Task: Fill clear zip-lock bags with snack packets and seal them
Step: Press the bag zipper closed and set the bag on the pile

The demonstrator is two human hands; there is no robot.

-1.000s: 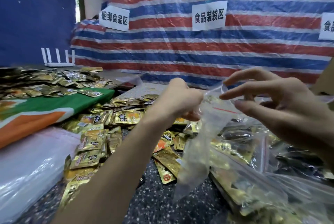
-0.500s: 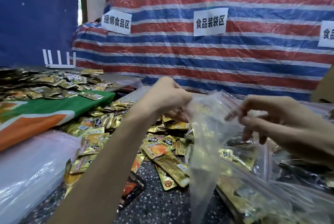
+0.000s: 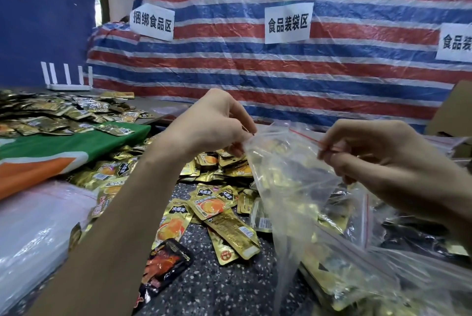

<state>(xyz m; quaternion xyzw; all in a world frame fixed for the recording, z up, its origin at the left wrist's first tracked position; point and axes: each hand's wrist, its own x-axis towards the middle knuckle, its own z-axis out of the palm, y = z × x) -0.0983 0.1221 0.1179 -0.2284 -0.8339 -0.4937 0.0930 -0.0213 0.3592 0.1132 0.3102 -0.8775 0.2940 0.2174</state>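
Makeshift food-packing station: paper zone signs are hanging on the striped tarp, snack packets are lying heaped below it.

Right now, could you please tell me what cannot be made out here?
Head view.
Contents of the clear bag: gold packets beneath show through its film.
Whether its zip is sealed: film bunched between left hand and right hand.
Text on the rightmost sign: cut off by the right edge.

The left hand and right hand are bare; left forearm and right forearm likewise, to the picture's edge.
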